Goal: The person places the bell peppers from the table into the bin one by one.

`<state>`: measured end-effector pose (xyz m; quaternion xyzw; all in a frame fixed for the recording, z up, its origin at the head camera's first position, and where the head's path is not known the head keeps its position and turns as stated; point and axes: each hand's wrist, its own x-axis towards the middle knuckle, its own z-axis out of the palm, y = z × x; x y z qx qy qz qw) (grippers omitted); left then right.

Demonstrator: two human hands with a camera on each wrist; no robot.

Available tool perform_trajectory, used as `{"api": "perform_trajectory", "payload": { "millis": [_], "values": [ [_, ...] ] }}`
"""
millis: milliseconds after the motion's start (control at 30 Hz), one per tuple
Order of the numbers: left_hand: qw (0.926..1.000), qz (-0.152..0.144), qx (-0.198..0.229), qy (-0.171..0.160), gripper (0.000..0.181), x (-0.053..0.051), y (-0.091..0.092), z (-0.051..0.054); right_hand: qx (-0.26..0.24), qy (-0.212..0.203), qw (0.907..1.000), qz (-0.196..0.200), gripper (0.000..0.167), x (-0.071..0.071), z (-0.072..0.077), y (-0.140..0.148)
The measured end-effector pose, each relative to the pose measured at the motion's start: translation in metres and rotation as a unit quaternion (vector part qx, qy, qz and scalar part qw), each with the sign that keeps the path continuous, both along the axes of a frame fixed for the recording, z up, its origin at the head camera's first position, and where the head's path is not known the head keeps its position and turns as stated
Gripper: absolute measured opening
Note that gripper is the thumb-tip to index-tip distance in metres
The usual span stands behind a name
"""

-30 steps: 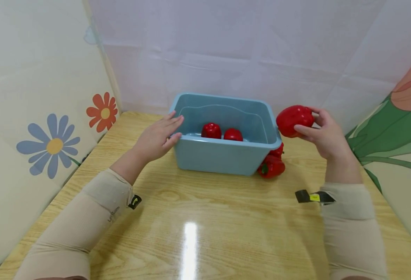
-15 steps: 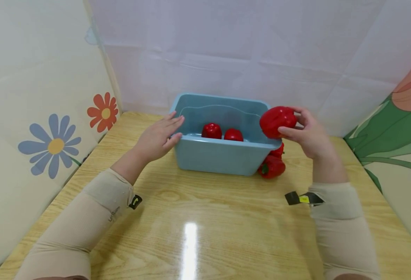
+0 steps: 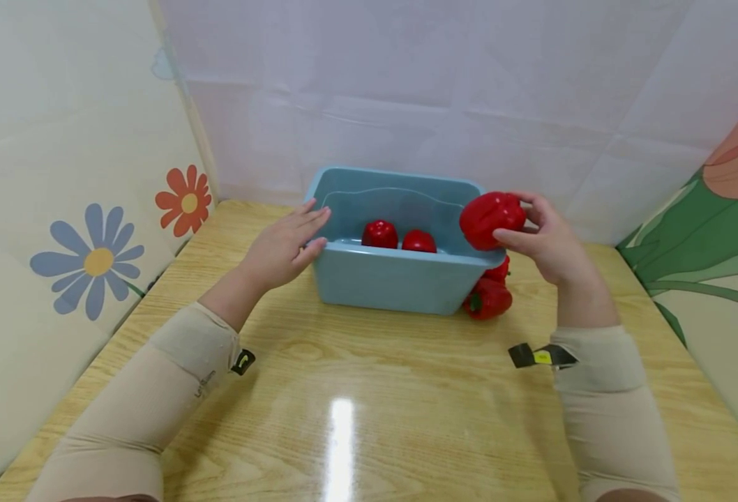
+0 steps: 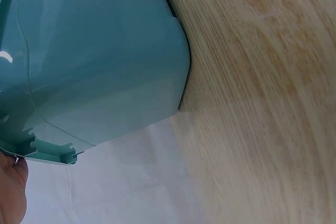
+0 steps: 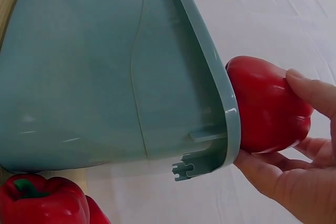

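Note:
The right hand point(image 3: 547, 240) grips a large red bell pepper point(image 3: 491, 219) over the right rim of a blue bin point(image 3: 400, 282). From the side, the right wrist view shows that pepper point(image 5: 268, 103) just beyond the rim, between thumb and fingers point(image 5: 299, 166). With fingers spread and extended, the left hand point(image 3: 284, 247) rests on the bin's left rim; only part of it point(image 4: 11, 190) shows in the left wrist view. Inside the bin lie two red items, one a pepper point(image 3: 379, 234), the other a rounded red one point(image 3: 419, 242) partly hidden by the front wall.
Outside the bin's right end, a red pepper with a green stem point(image 3: 488, 300) lies on the wooden table point(image 3: 407, 390), with another red pepper point(image 3: 499, 269) behind it. A pale sheet point(image 3: 438, 90) hangs behind the bin; flower-printed panels stand at both sides.
The right hand has carried its pepper leftward, from beside the bin to over its right rim. The left hand and the bin have stayed put.

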<state>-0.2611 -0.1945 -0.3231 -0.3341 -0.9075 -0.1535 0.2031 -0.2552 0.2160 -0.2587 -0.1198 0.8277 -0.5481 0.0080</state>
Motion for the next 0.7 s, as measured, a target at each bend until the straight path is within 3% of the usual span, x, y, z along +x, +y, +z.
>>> {"api": "perform_trajectory", "payload": {
  "millis": [700],
  "values": [
    [1.0000,0.004,-0.002,-0.004,0.053,0.0000,-0.0006,0.0004,0.001,-0.004,0.9999,0.012,0.071,0.0013,0.0010,-0.0008]
  ]
}}
